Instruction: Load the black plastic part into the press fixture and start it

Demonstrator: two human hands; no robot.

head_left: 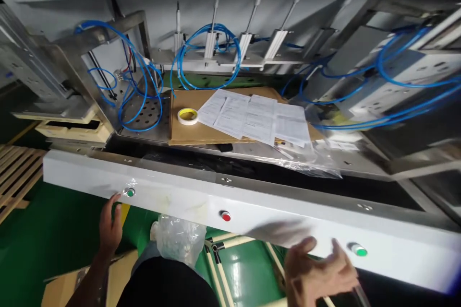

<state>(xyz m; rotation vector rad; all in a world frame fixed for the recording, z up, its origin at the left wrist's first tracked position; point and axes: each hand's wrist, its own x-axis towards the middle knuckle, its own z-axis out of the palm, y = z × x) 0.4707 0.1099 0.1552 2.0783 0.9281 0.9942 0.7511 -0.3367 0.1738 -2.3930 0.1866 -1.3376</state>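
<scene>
My left hand is at the front of a white machine rail, its fingers apart and empty. Its fingertips are just left of a green push button; I cannot tell whether they touch the rail. At the right, my right hand, slightly blurred, has thumb and fingers spread with nothing visible between them. It is in front of the rail, left of a second green button. Between the hands, a red button sits on the same rail.
Behind the rail, printed sheets and a tape roll lie on flat cardboard. Blue air hoses loop around metal cylinders. A clear plastic bag hangs below the rail. A wooden pallet lies left.
</scene>
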